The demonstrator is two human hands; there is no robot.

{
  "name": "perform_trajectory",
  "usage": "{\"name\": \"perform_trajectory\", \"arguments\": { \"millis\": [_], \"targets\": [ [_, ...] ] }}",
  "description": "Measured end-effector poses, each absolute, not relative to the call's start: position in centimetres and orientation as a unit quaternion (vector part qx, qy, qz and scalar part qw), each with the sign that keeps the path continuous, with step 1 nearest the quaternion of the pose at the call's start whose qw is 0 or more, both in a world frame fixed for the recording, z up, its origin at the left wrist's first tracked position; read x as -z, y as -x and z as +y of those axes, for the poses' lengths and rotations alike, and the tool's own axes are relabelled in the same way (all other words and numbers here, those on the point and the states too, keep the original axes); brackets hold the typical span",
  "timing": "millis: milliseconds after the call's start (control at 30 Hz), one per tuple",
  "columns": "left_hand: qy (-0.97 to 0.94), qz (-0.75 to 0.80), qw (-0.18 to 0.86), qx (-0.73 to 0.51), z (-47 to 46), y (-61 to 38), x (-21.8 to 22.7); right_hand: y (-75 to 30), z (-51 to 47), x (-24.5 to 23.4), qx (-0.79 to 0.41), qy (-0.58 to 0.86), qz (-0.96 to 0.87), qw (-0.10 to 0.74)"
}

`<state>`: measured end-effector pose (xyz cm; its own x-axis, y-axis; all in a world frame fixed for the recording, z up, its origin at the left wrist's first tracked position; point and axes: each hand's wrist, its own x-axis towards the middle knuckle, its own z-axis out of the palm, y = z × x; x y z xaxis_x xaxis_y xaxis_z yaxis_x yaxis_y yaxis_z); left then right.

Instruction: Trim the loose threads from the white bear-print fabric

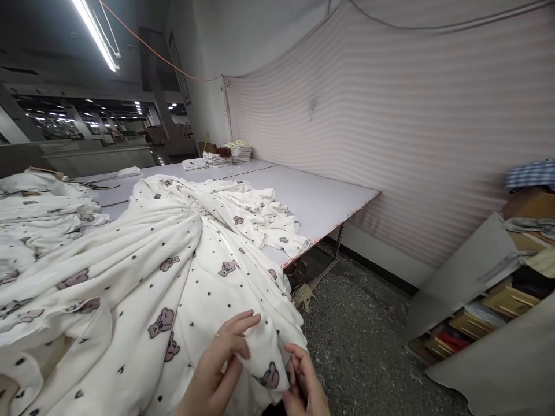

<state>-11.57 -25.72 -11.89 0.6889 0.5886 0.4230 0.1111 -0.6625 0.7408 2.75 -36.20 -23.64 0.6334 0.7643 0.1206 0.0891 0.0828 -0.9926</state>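
Note:
A large white fabric (143, 271) printed with small bears and dark dots lies bunched across the long grey table (316, 199) and hangs over its near corner. My left hand (219, 370) pinches a fold of this fabric at the bottom of the view, thumb against fingers, a ring on one finger. My right hand (306, 387) grips the hanging edge of the same fabric just to the right, fingers curled round it.
More of the bear-print cloth is piled at the left (39, 214). Stacks of folded pieces (225, 153) sit at the table's far end. A striped curtain (411, 127) covers the wall. Shelves with fabric rolls (489, 300) stand at right across a speckled floor (359, 346).

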Motion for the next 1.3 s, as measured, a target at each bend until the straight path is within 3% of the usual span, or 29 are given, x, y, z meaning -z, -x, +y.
{"name": "perform_trajectory", "arguments": {
  "millis": [100,167,400,533,633,800,900,1133,1300],
  "targets": [
    [-0.828,0.200,0.411,-0.325,-25.6,12.3,10.7,-1.2,-36.7,23.1,-0.232,0.647,-0.373,0.623],
    [-0.852,0.178,0.387,-0.305,-25.6,12.8,10.1,-1.2,-36.7,22.2,-0.193,0.641,-0.402,0.625],
    [-0.960,0.207,0.082,-0.168,-26.1,14.0,12.2,-3.7,-35.6,17.7,-0.145,0.659,-0.420,0.607],
    [-0.934,0.274,0.004,-0.229,-27.7,13.1,13.4,-3.3,-35.3,17.2,-0.146,0.628,-0.468,0.605],
    [-0.918,0.232,0.104,-0.304,-28.4,11.9,13.2,-3.1,-35.2,17.3,-0.145,0.594,-0.495,0.618],
    [-0.734,0.351,0.533,-0.231,-27.8,10.6,12.0,-3.7,-35.1,17.1,-0.075,0.642,-0.469,0.602],
    [-0.608,0.379,0.660,-0.224,-27.3,10.3,11.4,-3.8,-35.0,17.0,-0.043,0.673,-0.456,0.581],
    [-0.555,0.384,0.698,-0.240,-27.1,10.0,11.9,-2.9,-34.4,17.8,-0.155,0.559,-0.518,0.628],
    [-0.614,0.355,0.669,-0.222,-26.8,10.2,12.7,-3.2,-34.2,18.5,-0.180,0.580,-0.512,0.607]
  ]
}}
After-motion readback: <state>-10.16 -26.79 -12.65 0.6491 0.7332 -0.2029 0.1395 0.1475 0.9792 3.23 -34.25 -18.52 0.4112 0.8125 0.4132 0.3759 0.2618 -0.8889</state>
